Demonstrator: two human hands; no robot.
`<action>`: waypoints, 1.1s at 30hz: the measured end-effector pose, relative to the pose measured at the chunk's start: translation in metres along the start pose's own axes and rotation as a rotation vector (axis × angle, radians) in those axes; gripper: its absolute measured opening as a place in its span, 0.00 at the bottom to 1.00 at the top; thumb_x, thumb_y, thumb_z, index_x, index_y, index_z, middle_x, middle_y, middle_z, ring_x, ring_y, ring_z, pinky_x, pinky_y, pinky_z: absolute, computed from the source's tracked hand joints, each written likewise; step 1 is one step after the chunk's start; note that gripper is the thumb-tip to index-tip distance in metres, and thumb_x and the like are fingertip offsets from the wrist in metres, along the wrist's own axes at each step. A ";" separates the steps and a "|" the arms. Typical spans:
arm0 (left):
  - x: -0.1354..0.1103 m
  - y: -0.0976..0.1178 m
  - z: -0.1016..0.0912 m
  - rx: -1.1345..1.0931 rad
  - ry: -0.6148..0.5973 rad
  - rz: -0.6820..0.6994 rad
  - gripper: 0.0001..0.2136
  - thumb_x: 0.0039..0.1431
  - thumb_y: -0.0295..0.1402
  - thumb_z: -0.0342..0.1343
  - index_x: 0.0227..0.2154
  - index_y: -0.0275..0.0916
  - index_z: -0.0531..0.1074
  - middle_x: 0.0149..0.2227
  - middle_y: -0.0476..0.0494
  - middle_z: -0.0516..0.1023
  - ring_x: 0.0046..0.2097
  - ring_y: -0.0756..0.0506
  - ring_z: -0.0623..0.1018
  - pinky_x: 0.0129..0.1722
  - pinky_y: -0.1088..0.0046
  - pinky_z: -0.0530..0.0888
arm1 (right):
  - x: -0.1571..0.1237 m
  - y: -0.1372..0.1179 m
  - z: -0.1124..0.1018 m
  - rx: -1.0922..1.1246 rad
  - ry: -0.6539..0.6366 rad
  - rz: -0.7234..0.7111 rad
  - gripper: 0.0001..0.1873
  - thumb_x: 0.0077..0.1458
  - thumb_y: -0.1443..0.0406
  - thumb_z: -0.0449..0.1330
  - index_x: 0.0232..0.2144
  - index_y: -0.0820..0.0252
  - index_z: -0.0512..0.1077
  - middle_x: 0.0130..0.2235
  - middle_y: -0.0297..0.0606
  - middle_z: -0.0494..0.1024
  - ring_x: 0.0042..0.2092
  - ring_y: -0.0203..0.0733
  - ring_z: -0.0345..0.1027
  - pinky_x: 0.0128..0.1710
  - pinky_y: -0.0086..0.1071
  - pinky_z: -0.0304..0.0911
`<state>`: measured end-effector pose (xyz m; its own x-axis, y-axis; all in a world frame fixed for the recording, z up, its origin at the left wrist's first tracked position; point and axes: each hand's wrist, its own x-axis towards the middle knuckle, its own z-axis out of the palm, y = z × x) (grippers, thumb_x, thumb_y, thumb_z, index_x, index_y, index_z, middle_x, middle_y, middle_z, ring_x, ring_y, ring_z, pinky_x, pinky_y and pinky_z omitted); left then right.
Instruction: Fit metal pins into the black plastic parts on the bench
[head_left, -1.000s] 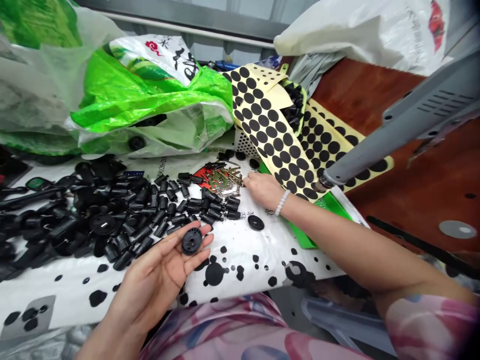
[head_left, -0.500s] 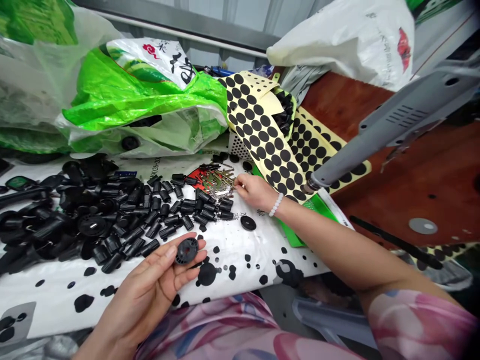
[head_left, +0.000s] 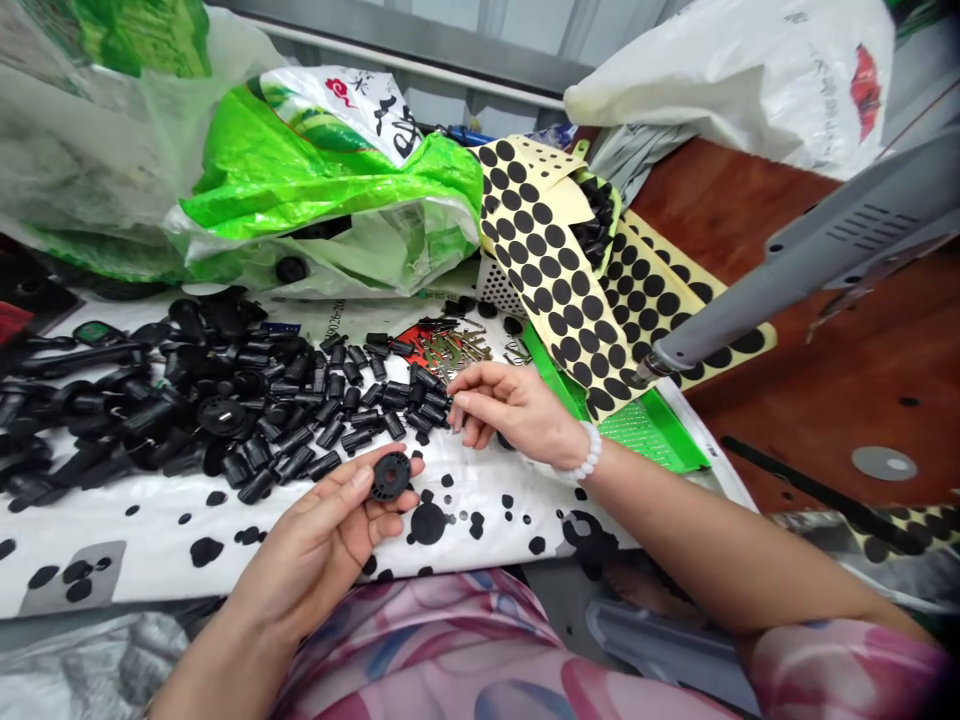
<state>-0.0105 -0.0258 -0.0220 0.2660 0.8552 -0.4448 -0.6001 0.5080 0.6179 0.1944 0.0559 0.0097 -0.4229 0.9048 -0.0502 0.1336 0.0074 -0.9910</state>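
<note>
My left hand (head_left: 330, 535) is closed around the edge of a round black plastic disc (head_left: 391, 476) with a hole in its middle, held up over the front of the table. My right hand (head_left: 517, 415), wearing a white bead bracelet, has thumb and forefinger pinched together. Whatever sits between those fingertips is too small to make out. Just beyond it lies a pile of small metal pieces (head_left: 457, 348) on a red and olive patch. Left of that hand spread many small black ribbed cylinders (head_left: 330, 432), with larger black plastic parts (head_left: 142, 400) further left.
Cream sheets of black round stickers (head_left: 555, 270) lean over a basket at the back. A grey power tool (head_left: 802, 260) reaches in from the right, above a green tray (head_left: 660, 435). Green and white plastic bags (head_left: 322, 190) stand behind the parts. Black spots dot the white table cover (head_left: 300, 535).
My right hand has come away from the metal pieces, nearer to me and toward the disc. My left hand keeps hold of the disc. The whole view has shifted slightly.
</note>
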 end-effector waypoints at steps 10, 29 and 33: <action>-0.002 -0.004 0.003 -0.016 -0.040 -0.005 0.11 0.52 0.31 0.61 0.40 0.35 0.76 0.40 0.39 0.80 0.33 0.47 0.80 0.30 0.77 0.78 | -0.030 -0.018 0.032 0.151 -0.042 -0.112 0.06 0.50 0.65 0.62 0.30 0.63 0.72 0.26 0.31 0.73 0.23 0.27 0.66 0.23 0.21 0.66; -0.001 -0.008 0.004 0.098 -0.097 0.010 0.13 0.52 0.37 0.62 0.39 0.37 0.77 0.34 0.44 0.79 0.32 0.48 0.78 0.31 0.76 0.78 | -0.041 -0.017 0.029 -0.415 -0.067 -0.437 0.04 0.57 0.70 0.56 0.32 0.62 0.72 0.30 0.35 0.76 0.32 0.33 0.69 0.33 0.26 0.66; -0.002 -0.009 0.003 0.138 -0.107 0.024 0.13 0.52 0.39 0.61 0.38 0.37 0.77 0.34 0.44 0.79 0.32 0.48 0.78 0.30 0.75 0.78 | -0.040 -0.018 0.029 -0.468 -0.076 -0.439 0.04 0.57 0.70 0.57 0.32 0.62 0.72 0.29 0.35 0.75 0.31 0.32 0.69 0.32 0.25 0.64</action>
<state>-0.0037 -0.0322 -0.0248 0.3362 0.8696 -0.3616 -0.4995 0.4902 0.7143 0.1831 0.0074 0.0257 -0.5870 0.7428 0.3219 0.3033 0.5705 -0.7633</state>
